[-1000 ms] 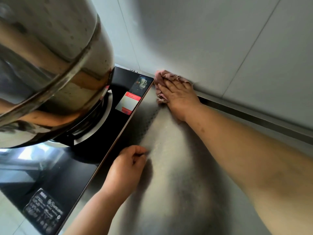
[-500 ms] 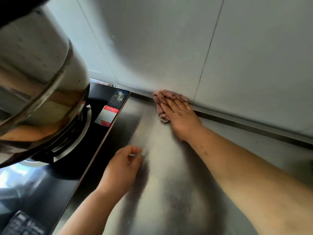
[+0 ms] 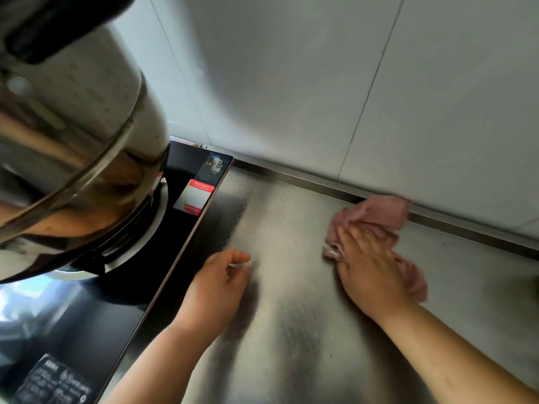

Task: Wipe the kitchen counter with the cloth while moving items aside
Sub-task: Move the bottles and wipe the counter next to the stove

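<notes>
cloth, pink and crumpled, has slid right along the counter's back edge, away from the cooktop corner, pressed under the flat, straight-fingered right hand, while the left hand stays curled by the cooktop's edge, whether pinching anything i cannot tell.

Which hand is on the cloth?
The right hand: it presses flat on the pink cloth near the back wall. The left hand, fingers curled, sits on bare counter beside the cooktop.
</notes>
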